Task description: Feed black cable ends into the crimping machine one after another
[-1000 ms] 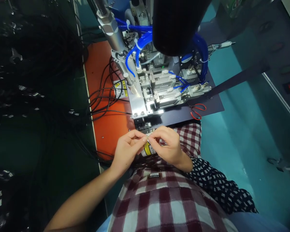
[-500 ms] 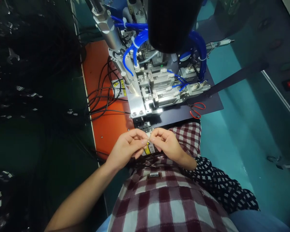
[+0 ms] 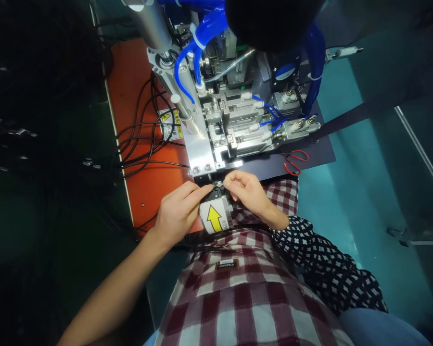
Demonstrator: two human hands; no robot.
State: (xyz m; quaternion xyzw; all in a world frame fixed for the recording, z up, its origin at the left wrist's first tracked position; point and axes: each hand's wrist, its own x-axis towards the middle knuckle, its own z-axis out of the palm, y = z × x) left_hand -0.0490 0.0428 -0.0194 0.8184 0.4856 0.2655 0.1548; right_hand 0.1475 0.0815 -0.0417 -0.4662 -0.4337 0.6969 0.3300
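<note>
My left hand reaches in from the left, its fingers drawn together and the index fingertip at the small metal fixture on the machine's front end. Across from it, my right hand pinches with thumb and fingertips at the same fixture. Whatever lies between the fingertips is too small and covered to name. Just below the hands is a white label with a yellow arrow, on the block in front of my body. The metal machine with its cylinders rises directly beyond the hands.
Red-handled pliers or snips lie on the dark plate to the right. Black cables loop over the orange base at left. Blue air tubes and a dark rounded part stand above the machine.
Both hands have moved forward from above the arrow label to the fixture, uncovering the label. The fingertips, close together before, are slightly farther apart. The view has shifted a little closer.
</note>
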